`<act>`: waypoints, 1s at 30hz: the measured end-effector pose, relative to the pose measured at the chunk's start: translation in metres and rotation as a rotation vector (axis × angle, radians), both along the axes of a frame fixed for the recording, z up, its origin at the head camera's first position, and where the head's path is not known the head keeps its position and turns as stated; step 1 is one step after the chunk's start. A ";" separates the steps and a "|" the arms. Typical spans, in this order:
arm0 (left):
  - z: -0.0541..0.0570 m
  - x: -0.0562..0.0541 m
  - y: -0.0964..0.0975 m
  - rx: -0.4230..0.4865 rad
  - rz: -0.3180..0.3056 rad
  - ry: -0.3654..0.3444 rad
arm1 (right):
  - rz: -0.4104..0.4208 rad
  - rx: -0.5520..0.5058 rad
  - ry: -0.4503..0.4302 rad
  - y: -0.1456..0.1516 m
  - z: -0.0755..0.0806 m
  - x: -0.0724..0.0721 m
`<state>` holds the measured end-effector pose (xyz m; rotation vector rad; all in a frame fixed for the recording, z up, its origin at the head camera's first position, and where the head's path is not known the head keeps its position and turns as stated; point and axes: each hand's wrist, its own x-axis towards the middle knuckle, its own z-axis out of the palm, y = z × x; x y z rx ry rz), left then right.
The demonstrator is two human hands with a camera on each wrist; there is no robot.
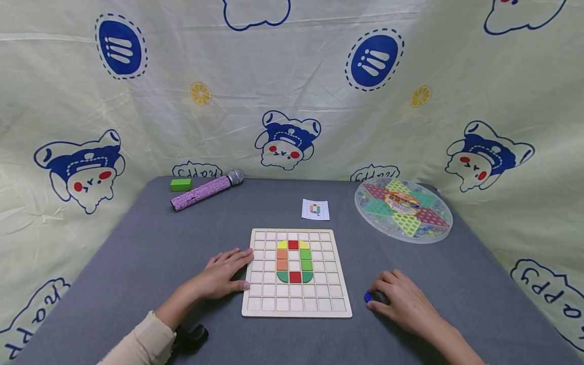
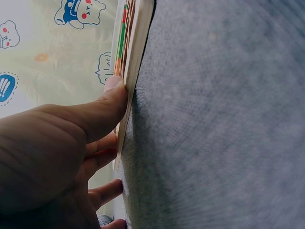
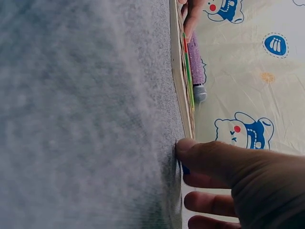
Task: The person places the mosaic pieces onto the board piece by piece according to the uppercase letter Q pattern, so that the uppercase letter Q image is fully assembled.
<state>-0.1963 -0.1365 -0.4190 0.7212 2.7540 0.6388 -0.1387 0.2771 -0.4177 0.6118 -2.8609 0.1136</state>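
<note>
A light wooden grid board [image 1: 266, 304] lies flat on the grey table. Yellow, red, orange and green pieces on it form a ring of colour, with red squares at top and bottom. My left hand [image 1: 222, 274] rests at the board's left edge, its fingers stretched out; in the left wrist view the thumb [image 2: 116, 95] touches the rim. To the right of the board, my right hand [image 1: 401, 301] is low over the table. It pinches a small blue piece [image 1: 367, 297] between thumb and fingers, mostly covered by them in the right wrist view.
Behind the board lies a small card [image 1: 315, 209] printed with a coloured pattern. A round board with a star pattern [image 1: 403, 210] is at back right. At back left are a purple glittery microphone [image 1: 205, 192] and a green block [image 1: 181, 184]. Patterned cloth [image 1: 292, 66] hangs behind.
</note>
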 end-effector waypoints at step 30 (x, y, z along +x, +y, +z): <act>-0.001 -0.001 -0.002 0.013 -0.012 -0.007 | 0.389 -0.057 -0.028 -0.092 0.009 -0.038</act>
